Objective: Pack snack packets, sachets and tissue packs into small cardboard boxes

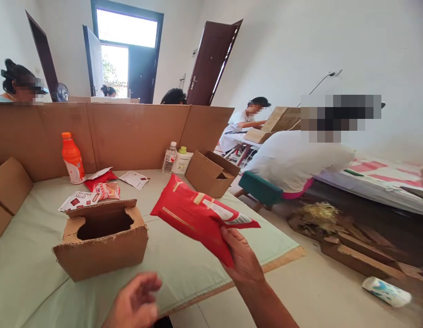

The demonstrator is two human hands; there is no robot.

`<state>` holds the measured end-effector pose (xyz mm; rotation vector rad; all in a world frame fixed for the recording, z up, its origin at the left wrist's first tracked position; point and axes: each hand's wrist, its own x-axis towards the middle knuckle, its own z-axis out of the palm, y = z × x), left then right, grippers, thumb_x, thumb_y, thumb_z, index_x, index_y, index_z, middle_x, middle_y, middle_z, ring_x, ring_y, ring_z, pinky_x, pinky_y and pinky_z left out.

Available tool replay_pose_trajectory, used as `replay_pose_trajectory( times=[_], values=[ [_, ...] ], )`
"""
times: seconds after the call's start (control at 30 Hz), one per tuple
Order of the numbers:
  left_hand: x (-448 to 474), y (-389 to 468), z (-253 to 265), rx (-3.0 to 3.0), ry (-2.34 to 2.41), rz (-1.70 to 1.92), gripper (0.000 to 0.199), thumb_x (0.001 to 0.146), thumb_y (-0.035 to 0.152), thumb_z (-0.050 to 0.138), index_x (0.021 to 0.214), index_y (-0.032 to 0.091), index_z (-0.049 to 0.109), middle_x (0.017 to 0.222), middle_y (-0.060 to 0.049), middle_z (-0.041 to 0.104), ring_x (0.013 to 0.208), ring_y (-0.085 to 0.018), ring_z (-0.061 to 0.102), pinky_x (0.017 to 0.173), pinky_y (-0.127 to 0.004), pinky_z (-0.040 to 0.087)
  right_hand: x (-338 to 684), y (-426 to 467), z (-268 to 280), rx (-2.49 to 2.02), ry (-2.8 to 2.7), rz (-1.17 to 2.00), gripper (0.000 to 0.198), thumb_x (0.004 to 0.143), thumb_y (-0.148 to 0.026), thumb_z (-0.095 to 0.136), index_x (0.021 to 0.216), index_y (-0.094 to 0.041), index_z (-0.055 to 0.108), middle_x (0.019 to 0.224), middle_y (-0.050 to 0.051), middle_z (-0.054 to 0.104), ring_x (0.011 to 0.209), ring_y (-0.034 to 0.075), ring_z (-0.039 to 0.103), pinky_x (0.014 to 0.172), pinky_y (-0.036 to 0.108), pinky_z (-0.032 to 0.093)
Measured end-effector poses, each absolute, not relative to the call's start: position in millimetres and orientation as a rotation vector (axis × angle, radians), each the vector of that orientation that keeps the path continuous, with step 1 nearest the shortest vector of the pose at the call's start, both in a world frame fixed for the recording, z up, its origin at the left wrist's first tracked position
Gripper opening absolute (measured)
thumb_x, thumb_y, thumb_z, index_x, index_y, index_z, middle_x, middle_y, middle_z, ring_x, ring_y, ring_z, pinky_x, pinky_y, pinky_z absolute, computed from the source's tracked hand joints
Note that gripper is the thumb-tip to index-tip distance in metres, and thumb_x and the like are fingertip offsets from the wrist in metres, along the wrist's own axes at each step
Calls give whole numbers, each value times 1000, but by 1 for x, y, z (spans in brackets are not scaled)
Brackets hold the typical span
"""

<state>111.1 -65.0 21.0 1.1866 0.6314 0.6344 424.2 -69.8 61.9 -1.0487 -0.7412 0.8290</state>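
Observation:
My right hand point(243, 257) grips a shiny red packet point(201, 216) by its lower right end. The packet is held up over the right part of the table, tilted, with a white label and a barcode facing me. Low in the view, my left hand point(138, 298) is empty, its fingers loosely bent and the thumb apart from them. Just beyond it stands a small cardboard box point(105, 255) with a cut-out opening in its top; its inside is dark. Behind that box lie white Super Meal sachets point(76, 201) and a red-and-white snack packet point(107, 190).
An orange bottle point(72, 159), a clear water bottle point(169, 158) and a white bottle with a green cap point(182, 161) stand by the cardboard screen point(139, 136). A second open box point(211, 175) sits at the table's right edge. Several people are nearby, one seated close on the right.

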Motion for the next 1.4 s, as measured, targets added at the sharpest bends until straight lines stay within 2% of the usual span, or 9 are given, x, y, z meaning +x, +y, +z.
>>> replay_pose_trajectory(
  times=[0.07, 0.2, 0.4, 0.47, 0.63, 0.87, 1.1, 1.23, 1.4],
  values=[
    [169, -58, 46, 857, 528, 744, 78, 63, 62, 89, 129, 28, 67, 143, -14, 62, 142, -33, 48, 116, -50, 40, 410, -87, 51, -1043, -726, 890, 30, 77, -55, 78, 85, -26, 76, 80, 8, 79, 87, 33, 75, 82, 50, 61],
    [232, -41, 77, 630, 489, 905, 64, 59, 63, 90, 108, 25, 73, 128, -9, 71, 130, -31, 59, 112, -45, 44, 399, -117, 42, -1031, -696, 990, 36, 69, -58, 82, 89, -28, 78, 96, 9, 80, 97, 33, 74, 93, 51, 57],
    [253, -29, 82, 681, 555, 920, 52, 59, 40, 95, 101, 21, 72, 106, -5, 77, 104, -24, 70, 99, -39, 52, 448, -154, 73, -967, -909, 1121, 83, 67, -75, 71, 135, -28, 66, 136, 14, 67, 123, 36, 64, 99, 53, 52],
    [259, -30, 83, 722, 570, 920, 54, 58, 39, 95, 102, 20, 71, 102, -4, 77, 101, -23, 71, 97, -38, 53, 453, -154, 79, -1094, -999, 1145, 82, 68, -71, 75, 136, -27, 64, 130, 13, 70, 115, 33, 67, 95, 48, 54],
    [265, -34, 85, 861, 581, 905, 67, 54, 42, 98, 108, 18, 68, 107, -8, 77, 98, -23, 70, 93, -38, 55, 429, -136, 68, -1388, -1089, 980, 40, 81, -57, 69, 94, -20, 72, 81, 3, 71, 76, 21, 64, 74, 34, 54],
    [259, -36, 73, 1012, 662, 936, 62, 58, 41, 95, 108, 17, 66, 105, -7, 76, 92, -22, 70, 87, -34, 55, 423, -130, 68, -1156, -1084, 1214, 66, 72, -58, 80, 123, -20, 67, 112, 9, 74, 101, 28, 69, 86, 39, 57],
    [194, -68, 68, 1390, 799, 935, 71, 74, 33, 85, 138, 21, 58, 130, -15, 69, 118, -32, 66, 103, -45, 51, 407, -121, 56, -1289, -796, 1024, 45, 65, -50, 88, 95, -19, 75, 91, 6, 79, 77, 25, 73, 71, 36, 63],
    [98, -91, 116, 2317, 730, 1297, 54, 90, 21, 64, 141, 37, 56, 136, -5, 66, 130, -30, 59, 107, -46, 50, 418, -104, 81, -1243, -586, 691, 46, 53, -45, 94, 89, -24, 75, 84, 3, 79, 67, 23, 72, 61, 37, 64],
    [30, -57, 195, 2728, 1107, 1216, 60, 90, 20, 61, 147, 32, 45, 142, -4, 61, 133, -28, 55, 114, -50, 44, 376, -49, 157, -906, -851, 370, 31, 66, -47, 90, 89, -32, 74, 87, 0, 77, 91, 24, 73, 89, 42, 61]
  ],
)
